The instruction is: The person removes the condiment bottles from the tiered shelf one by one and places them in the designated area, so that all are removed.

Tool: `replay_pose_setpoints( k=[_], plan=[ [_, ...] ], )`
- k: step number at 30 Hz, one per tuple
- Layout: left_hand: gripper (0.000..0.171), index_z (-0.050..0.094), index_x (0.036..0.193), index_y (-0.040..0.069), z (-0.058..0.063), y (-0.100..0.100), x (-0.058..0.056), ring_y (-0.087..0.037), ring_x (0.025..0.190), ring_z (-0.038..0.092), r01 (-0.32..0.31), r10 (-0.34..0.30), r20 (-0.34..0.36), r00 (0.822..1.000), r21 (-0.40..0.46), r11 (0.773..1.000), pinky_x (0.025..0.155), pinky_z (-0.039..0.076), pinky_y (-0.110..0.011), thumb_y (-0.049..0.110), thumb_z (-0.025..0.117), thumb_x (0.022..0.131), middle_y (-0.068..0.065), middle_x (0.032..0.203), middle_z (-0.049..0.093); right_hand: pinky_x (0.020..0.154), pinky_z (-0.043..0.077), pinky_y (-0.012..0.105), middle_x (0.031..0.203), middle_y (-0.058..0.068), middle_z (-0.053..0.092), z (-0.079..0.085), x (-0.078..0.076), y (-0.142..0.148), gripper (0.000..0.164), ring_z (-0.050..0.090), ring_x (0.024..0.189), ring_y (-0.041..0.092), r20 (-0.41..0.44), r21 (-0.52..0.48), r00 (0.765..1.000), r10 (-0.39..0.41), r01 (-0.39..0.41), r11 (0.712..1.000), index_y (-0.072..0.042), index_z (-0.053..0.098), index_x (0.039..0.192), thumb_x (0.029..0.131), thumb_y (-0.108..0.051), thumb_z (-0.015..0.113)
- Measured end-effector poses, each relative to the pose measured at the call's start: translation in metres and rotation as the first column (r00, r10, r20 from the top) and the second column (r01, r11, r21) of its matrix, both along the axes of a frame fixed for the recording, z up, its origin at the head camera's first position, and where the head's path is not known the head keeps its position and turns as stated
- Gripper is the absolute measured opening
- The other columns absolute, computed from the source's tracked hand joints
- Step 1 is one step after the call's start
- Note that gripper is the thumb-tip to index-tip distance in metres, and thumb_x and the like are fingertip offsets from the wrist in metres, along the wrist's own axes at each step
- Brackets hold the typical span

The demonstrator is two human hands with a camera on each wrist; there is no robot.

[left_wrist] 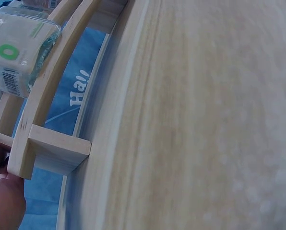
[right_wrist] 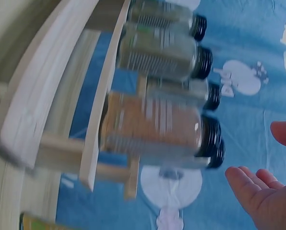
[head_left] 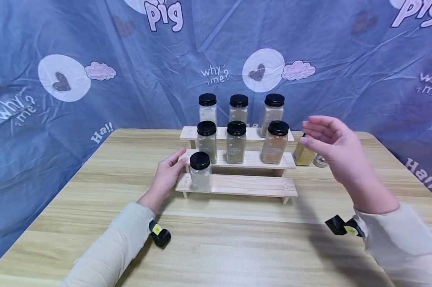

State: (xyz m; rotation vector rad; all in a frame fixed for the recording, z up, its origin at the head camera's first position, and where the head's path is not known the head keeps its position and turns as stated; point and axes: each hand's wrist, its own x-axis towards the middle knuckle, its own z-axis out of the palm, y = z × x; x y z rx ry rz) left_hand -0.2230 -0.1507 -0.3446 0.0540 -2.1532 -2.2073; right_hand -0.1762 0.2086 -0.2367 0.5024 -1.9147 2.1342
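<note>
A three-tier wooden rack (head_left: 237, 158) stands on the table with black-lidded glass spice jars on it. My left hand (head_left: 167, 175) holds the rack's left end near the middle tier; in the left wrist view only part of this hand (left_wrist: 6, 201) shows at the shelf end. Beside it, a jar of white contents (head_left: 200, 178) stands on the lowest tier. My right hand (head_left: 339, 149) is raised right of the rack, fingers bent and apart from the thumb, holding nothing. Behind it, partly hidden, is a yellow-filled jar (head_left: 302, 155). An orange-brown jar (right_wrist: 152, 122) stands at the middle tier's right.
Two more jars, one greenish (head_left: 236, 144) and one greyish (head_left: 207, 144), share the middle tier. Three jars, including a pale one (head_left: 274, 111), stand on the top tier. A small round object (head_left: 320, 161) lies beside the yellow jar. A blue printed cloth (head_left: 158, 79) hangs behind the table (head_left: 216, 247).
</note>
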Motion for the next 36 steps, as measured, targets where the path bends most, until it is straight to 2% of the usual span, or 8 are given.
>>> replay_pose_setpoints(
  k=[13,18,21,26,28,31,36],
  plan=[
    [0.045,0.044,0.137,0.007,-0.001,0.000,0.001,-0.016,0.119,0.049,-0.004,0.004,-0.003,1.000,0.005,1.000,0.091,0.045,-0.015,0.007,0.053,0.093,-0.009,0.140,0.045,0.081,0.050,0.014,0.106,-0.005,0.065,-0.012,0.010,-0.042,0.038,0.060,0.100,0.007,0.031,0.114,0.998,0.050,-0.053,0.992,-0.006,0.053,0.116,0.082,0.006,0.064],
    [0.045,0.045,0.137,0.008,-0.001,0.000,0.000,-0.016,0.117,0.051,-0.010,0.010,-0.004,1.000,-0.002,1.000,0.090,0.046,-0.015,0.008,0.053,0.093,-0.010,0.139,0.046,0.085,0.049,0.016,0.105,-0.007,0.063,-0.019,0.011,-0.057,0.041,0.059,0.100,0.008,0.076,0.173,0.996,0.044,-0.056,0.983,0.001,0.050,0.118,0.081,0.006,0.064],
    [0.045,0.044,0.137,0.007,-0.002,-0.001,0.000,-0.017,0.119,0.048,-0.003,0.003,-0.015,1.000,-0.007,1.000,0.090,0.045,-0.015,0.008,0.052,0.093,-0.011,0.140,0.045,0.089,0.048,0.017,0.110,-0.001,0.061,-0.025,0.011,-0.067,0.046,0.057,0.103,0.010,0.107,0.241,0.994,0.019,-0.044,0.970,0.005,0.047,0.122,0.081,0.003,0.065],
    [0.044,0.044,0.137,0.007,-0.002,-0.001,0.000,-0.015,0.116,0.051,-0.001,0.001,-0.019,1.000,-0.018,1.000,0.090,0.045,-0.015,0.008,0.052,0.093,-0.012,0.139,0.046,0.093,0.045,0.019,0.124,0.018,0.054,-0.040,0.010,-0.084,0.051,0.052,0.114,0.026,0.147,0.302,0.989,0.036,-0.079,0.950,0.005,0.045,0.125,0.080,-0.001,0.067],
    [0.044,0.044,0.137,0.006,-0.002,0.000,0.001,-0.011,0.112,0.053,-0.006,0.005,-0.021,1.000,-0.013,1.000,0.089,0.046,-0.015,0.008,0.052,0.093,-0.012,0.138,0.046,0.094,0.045,0.021,0.126,0.020,0.053,-0.045,0.010,-0.092,0.052,0.051,0.117,0.030,0.160,0.297,0.985,0.060,-0.106,0.949,0.004,0.046,0.125,0.079,-0.002,0.069],
    [0.044,0.044,0.137,0.006,-0.003,0.001,0.001,-0.006,0.106,0.055,-0.016,0.016,-0.024,1.000,-0.006,1.000,0.089,0.046,-0.015,0.008,0.053,0.093,-0.013,0.137,0.048,0.097,0.045,0.025,0.126,0.019,0.053,-0.052,0.009,-0.105,0.053,0.050,0.117,0.031,0.167,0.294,0.983,0.082,-0.129,0.947,0.002,0.048,0.124,0.076,-0.001,0.071],
    [0.043,0.047,0.136,0.009,-0.002,0.001,0.001,0.000,0.098,0.057,-0.031,0.031,-0.021,0.999,0.006,1.000,0.088,0.047,-0.016,0.008,0.053,0.093,-0.012,0.135,0.050,0.102,0.041,0.033,0.128,0.022,0.052,-0.062,0.008,-0.125,0.056,0.048,0.120,0.031,0.170,0.271,0.979,0.114,-0.158,0.949,0.005,0.047,0.125,0.075,0.002,0.071]
  ],
)
